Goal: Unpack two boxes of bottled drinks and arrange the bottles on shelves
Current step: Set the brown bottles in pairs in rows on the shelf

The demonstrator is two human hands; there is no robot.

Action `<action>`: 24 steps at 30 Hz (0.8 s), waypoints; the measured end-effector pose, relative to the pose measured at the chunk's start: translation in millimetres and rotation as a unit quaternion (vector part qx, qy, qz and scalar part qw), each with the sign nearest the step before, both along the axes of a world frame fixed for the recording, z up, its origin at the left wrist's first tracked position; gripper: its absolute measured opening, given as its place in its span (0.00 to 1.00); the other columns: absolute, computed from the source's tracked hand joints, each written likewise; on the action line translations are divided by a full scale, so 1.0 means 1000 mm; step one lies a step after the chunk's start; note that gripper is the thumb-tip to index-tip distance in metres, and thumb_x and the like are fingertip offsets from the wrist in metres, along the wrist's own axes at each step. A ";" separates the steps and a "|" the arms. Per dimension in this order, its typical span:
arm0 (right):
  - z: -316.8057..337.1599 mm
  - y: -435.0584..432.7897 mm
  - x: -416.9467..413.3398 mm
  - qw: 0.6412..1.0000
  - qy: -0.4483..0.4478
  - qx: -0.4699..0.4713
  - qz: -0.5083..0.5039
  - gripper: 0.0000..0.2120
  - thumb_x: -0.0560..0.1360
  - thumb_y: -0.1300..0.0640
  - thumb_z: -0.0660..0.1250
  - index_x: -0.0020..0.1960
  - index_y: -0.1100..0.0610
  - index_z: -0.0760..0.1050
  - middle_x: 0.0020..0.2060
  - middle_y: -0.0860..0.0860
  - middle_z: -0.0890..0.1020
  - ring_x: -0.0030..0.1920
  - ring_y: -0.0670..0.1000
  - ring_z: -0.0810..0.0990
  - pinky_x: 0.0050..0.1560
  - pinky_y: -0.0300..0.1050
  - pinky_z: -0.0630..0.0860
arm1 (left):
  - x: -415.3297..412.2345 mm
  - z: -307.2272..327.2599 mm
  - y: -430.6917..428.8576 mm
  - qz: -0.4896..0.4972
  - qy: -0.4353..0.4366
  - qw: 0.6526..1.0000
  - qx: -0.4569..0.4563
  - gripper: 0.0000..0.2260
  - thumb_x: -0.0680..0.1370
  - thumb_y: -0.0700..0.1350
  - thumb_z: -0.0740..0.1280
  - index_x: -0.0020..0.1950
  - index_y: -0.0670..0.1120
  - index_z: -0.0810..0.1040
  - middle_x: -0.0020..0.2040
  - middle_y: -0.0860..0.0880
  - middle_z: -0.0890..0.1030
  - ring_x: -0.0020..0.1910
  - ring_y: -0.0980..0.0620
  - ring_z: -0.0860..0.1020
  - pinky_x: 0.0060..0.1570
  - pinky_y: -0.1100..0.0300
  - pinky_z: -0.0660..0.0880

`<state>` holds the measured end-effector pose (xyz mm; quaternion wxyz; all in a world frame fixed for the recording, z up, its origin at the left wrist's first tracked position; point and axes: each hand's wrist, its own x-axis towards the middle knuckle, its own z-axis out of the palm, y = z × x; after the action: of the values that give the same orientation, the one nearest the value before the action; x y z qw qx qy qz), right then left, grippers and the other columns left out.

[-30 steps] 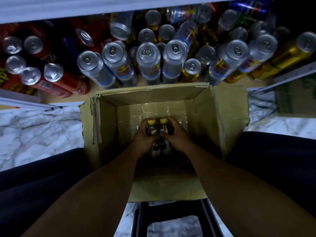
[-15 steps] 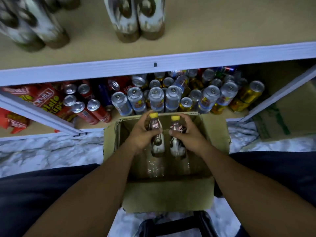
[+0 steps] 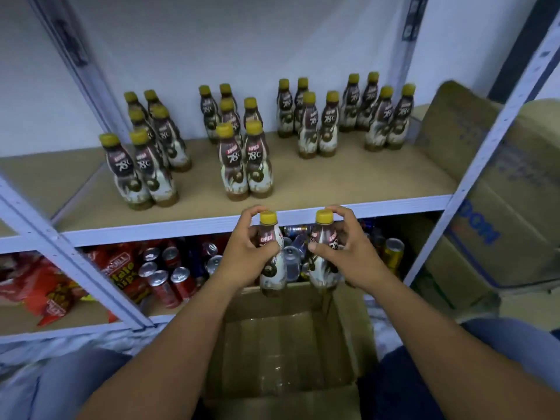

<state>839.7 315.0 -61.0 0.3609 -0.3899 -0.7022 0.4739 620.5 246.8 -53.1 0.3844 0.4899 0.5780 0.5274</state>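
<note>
The left hand (image 3: 242,256) grips one yellow-capped brown plastic bottle (image 3: 271,277) round its neck, and the right hand (image 3: 353,256) grips a second yellow-capped bottle (image 3: 321,274) the same way. Both bottles are upright, side by side with a gap between them, above the far edge of the open brown cardboard box (image 3: 285,344) and just before the white front rim of the tan shelf board (image 3: 348,177), where matching bottles (image 3: 231,168) stand in pairs. Half a second ago the held pair was lower, over the box mouth by the red and silver drink cans (image 3: 163,280); now it is level with the rim and wider apart
</note>
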 end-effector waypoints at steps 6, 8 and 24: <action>0.058 0.032 0.015 0.995 0.011 0.086 -0.048 0.32 0.72 0.51 0.79 0.66 0.33 0.65 0.58 0.45 0.78 0.59 0.50 0.80 0.61 0.54 0.78 | 0.021 0.063 0.028 -0.013 0.014 0.997 0.074 0.27 0.75 0.31 0.71 0.65 0.59 0.72 0.51 0.44 0.83 0.43 0.51 0.77 0.43 0.56 0.75; 0.073 0.045 0.019 0.993 0.017 0.101 -0.064 0.32 0.73 0.53 0.79 0.67 0.36 0.65 0.59 0.46 0.78 0.59 0.51 0.80 0.61 0.52 0.78 | 0.028 0.077 0.041 -0.018 0.028 0.995 0.091 0.28 0.75 0.31 0.71 0.66 0.59 0.71 0.51 0.45 0.83 0.44 0.53 0.79 0.44 0.57 0.76; 0.081 0.123 0.029 0.983 0.040 0.144 -0.107 0.31 0.75 0.54 0.76 0.69 0.35 0.63 0.60 0.35 0.75 0.60 0.38 0.76 0.60 0.47 0.77 | 0.055 0.084 0.125 0.008 0.007 0.993 0.117 0.30 0.75 0.33 0.73 0.69 0.60 0.72 0.52 0.48 0.84 0.49 0.48 0.83 0.48 0.45 0.81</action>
<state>868.2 438.4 20.5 0.4898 -0.3873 -0.7022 0.3421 675.9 371.4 30.9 0.3162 0.5307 0.5193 0.5905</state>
